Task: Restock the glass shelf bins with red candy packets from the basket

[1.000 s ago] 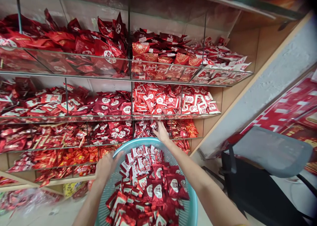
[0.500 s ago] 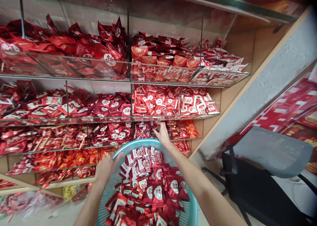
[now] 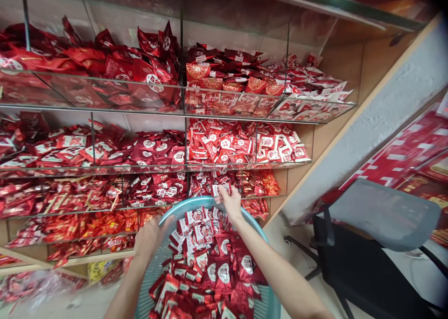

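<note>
The basket [image 3: 194, 200] is teal plastic, with a smooth rounded rim and finely perforated walls. Small sealed packets [image 3: 222, 273] are heaped inside it: glossy dark red ones with white heart-shaped or rounded patches bearing dark red characters, and, toward the far end, paler ones mixing white and red. The small packet [image 3: 216, 189] at the right fingertips shows white and red, its print too small to read.

The basket lies between the two forearms, in front of the glass-fronted shelves [image 3: 115, 169]. The left hand [image 3: 150, 237] is closed over its left rim, fingers mostly hidden from view. The right hand [image 3: 231, 204] is above the far rim, thumb and fingers nearly together, pinching the small packet just in front of a compartment of similar dark red packets [image 3: 203, 183]. The heaped packets lie below and nearer the body than the right hand.
</note>
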The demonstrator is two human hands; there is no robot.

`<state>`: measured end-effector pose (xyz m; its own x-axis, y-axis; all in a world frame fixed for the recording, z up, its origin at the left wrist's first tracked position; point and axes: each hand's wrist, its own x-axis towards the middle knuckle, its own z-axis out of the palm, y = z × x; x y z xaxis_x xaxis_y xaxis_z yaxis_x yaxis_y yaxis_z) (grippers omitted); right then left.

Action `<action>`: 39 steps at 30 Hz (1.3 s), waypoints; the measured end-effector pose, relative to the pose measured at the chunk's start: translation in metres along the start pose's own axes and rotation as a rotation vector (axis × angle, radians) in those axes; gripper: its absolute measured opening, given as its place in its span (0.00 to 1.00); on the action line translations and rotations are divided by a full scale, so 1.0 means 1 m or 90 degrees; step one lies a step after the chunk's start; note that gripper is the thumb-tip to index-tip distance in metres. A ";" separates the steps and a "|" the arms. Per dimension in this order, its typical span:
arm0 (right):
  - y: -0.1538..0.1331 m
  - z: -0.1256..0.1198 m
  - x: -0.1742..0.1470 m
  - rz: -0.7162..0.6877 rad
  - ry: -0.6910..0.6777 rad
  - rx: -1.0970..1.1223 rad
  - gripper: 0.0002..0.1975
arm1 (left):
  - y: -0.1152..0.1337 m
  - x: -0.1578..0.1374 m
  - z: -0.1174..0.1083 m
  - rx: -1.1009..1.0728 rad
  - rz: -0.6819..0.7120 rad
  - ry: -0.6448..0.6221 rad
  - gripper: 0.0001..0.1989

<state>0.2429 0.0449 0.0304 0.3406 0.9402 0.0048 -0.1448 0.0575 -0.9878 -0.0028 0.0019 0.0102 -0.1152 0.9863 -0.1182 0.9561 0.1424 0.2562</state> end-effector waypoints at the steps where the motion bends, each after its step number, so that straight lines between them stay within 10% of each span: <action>1: 0.001 0.000 -0.007 0.052 -0.012 0.049 0.19 | 0.000 0.000 0.000 0.000 0.002 -0.003 0.29; 8: 0.009 -0.014 -0.025 0.304 -0.030 0.109 0.14 | -0.001 -0.001 0.000 -0.018 0.002 -0.005 0.30; 39: 0.036 -0.014 -0.033 0.150 -0.048 -0.040 0.22 | 0.000 0.000 0.001 0.014 0.004 0.001 0.29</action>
<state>0.2391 0.0114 -0.0071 0.2332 0.9477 -0.2179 -0.1537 -0.1853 -0.9706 -0.0028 0.0013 0.0093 -0.1093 0.9873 -0.1154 0.9625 0.1342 0.2359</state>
